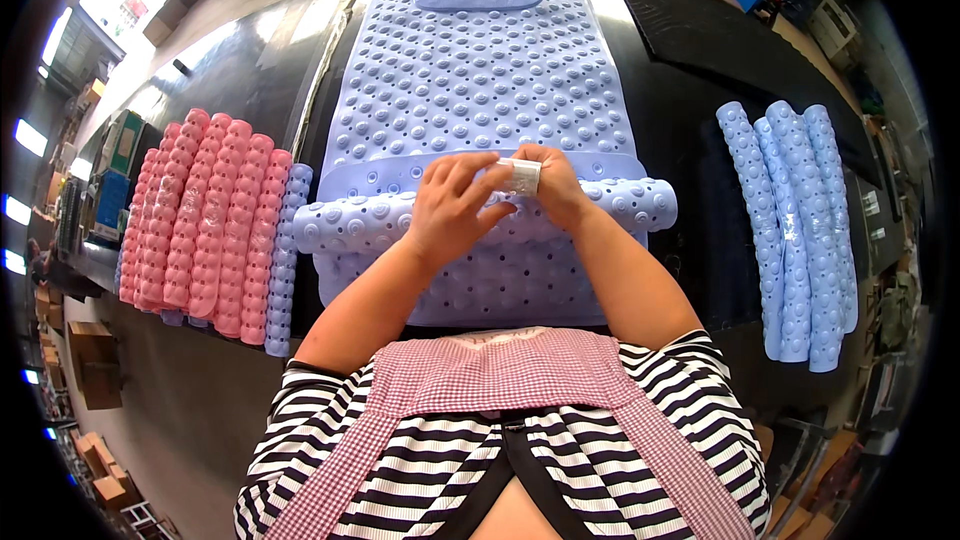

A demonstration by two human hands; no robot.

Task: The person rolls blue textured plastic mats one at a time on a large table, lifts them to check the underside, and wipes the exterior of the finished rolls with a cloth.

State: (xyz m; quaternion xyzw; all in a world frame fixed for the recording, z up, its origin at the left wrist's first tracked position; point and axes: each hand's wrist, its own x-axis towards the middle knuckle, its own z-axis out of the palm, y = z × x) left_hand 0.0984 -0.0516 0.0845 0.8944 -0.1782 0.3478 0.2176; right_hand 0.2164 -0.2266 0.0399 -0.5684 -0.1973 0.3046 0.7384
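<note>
Blue bubble-textured bath mat roll (pixel 533 226), head view: sits under and just your side of your hands, long axis left-right, crosswise to you. Your right hand (pixel 558 185) clamped on small whitish roll (pixel 523 178), tape maybe; mat roll lies toward you from that grip. Your left hand (pixel 445 208) looks nearer mat roll, thumb and fingers apart, can't tell if touching whitish roll.
</note>
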